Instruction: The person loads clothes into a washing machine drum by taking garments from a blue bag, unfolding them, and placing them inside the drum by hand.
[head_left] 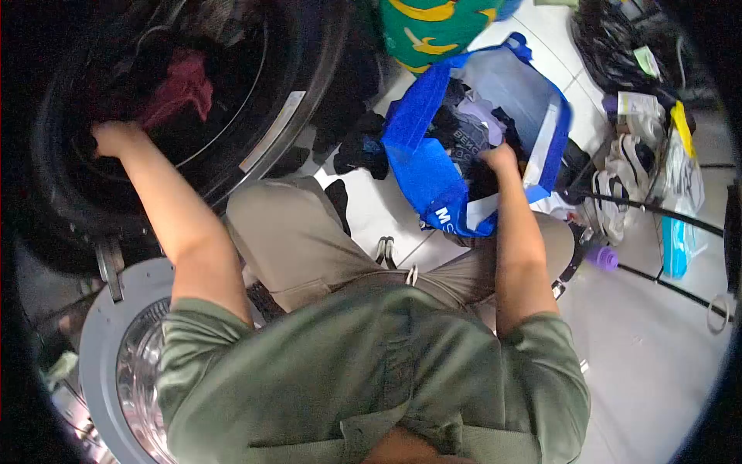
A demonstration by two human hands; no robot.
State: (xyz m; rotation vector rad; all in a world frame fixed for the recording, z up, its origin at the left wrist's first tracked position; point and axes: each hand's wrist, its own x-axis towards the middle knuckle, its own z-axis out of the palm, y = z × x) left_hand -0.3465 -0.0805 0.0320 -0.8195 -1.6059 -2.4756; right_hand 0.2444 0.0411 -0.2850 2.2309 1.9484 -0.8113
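Observation:
My left hand [116, 140] is inside the dark round drum opening of a washing machine [305, 85], at its lower left edge. Its fingers are lost in shadow. Just beside it lies a dark red cloth [182, 85] among black clothes. My right hand [501, 158] reaches into a blue bag [421, 166] that stands open on the floor. Its fingers are curled in at the dark clothes, and what they hold, if anything, is hidden. Grey printed fabric [468, 139] and a lilac piece [483, 116] lie next to them.
Black clothes [363, 147] lie on the tiles between machine and bag. A green bag with yellow shapes [421, 39] stands behind. At right are a rack with shoes [610, 193], plastic bags and a purple-capped item [603, 258]. The round machine door [100, 348] hangs open at lower left.

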